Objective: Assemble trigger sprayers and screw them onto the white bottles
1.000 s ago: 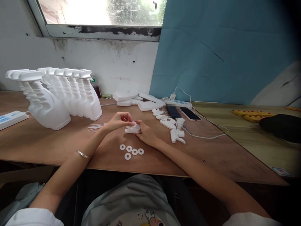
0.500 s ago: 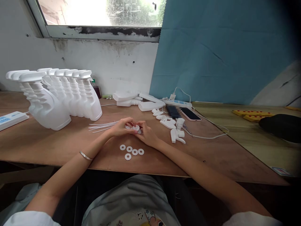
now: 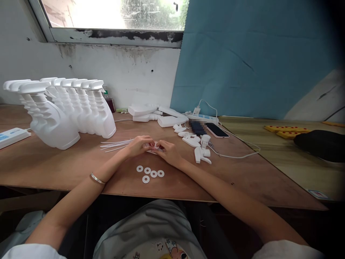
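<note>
My left hand point(image 3: 139, 145) and my right hand point(image 3: 167, 152) meet at the middle of the wooden table point(image 3: 67, 169), fingers curled round a small white spray-trigger head point(image 3: 154, 146) that is mostly hidden between them. Several white washers point(image 3: 150, 173) lie just in front of my hands. Thin white tubes point(image 3: 115, 144) lie to the left of my left hand. More white trigger heads point(image 3: 202, 154) lie to the right.
A row of white spray bottles point(image 3: 64, 111) stands at the back left, with a power strip point(image 3: 12, 136) at the left edge. White bottles lying flat point(image 3: 157, 116), a phone point(image 3: 217, 130), a charger cable point(image 3: 237, 155) and a black object point(image 3: 320, 144) lie further back and right.
My left hand has come down onto the trigger head and both hands have closed in around it. The view has shifted slightly.
</note>
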Available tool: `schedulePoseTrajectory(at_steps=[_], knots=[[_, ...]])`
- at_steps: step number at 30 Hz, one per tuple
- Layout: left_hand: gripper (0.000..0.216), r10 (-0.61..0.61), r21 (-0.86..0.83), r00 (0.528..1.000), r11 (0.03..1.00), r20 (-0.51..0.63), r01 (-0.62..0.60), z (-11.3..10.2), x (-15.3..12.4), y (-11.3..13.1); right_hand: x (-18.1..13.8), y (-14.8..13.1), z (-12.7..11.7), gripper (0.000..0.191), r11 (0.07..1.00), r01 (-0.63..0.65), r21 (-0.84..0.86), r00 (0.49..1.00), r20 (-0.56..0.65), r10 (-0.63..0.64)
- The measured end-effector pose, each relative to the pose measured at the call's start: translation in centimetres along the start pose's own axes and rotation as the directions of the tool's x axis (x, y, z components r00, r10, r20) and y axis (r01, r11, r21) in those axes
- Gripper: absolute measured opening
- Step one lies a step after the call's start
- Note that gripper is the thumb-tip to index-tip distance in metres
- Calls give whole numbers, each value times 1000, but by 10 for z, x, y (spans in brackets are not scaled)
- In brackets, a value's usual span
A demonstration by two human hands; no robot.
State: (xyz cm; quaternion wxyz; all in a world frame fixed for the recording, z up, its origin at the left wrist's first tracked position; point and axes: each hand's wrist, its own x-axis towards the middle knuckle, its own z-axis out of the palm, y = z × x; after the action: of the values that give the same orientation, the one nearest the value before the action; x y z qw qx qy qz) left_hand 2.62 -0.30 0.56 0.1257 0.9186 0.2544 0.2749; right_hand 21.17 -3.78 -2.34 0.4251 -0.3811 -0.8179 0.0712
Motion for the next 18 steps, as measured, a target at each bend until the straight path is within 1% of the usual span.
schedulePoseTrajectory(at_steps=[2,7,10,12,14,16,18], knots=[[24,7,45,1000,999,12,-7,0,0,0,1,0,0,23,1000,-11,0,1000,3,11],[29,38,166,995,985,94,-54,-1,1,4,2,0,0,27,998,-47,45,999,-15,47],[29,50,189,992,979,113,-71,-3,2,6,1,0,0,26,999,-40,25,999,-5,40],[27,47,174,993,983,106,-65,-5,1,6,-1,0,1,25,1000,-11,2,1000,1,11],[26,38,156,995,986,88,-51,-5,-1,7,-2,2,3,25,1000,-5,-10,1000,-17,5],[28,38,176,997,983,60,-48,-5,-2,7,-4,4,5,31,1000,-18,-3,999,-38,18],[32,61,246,998,967,29,-66,-3,-3,8,-4,7,6,39,1000,-17,2,999,-46,17]])
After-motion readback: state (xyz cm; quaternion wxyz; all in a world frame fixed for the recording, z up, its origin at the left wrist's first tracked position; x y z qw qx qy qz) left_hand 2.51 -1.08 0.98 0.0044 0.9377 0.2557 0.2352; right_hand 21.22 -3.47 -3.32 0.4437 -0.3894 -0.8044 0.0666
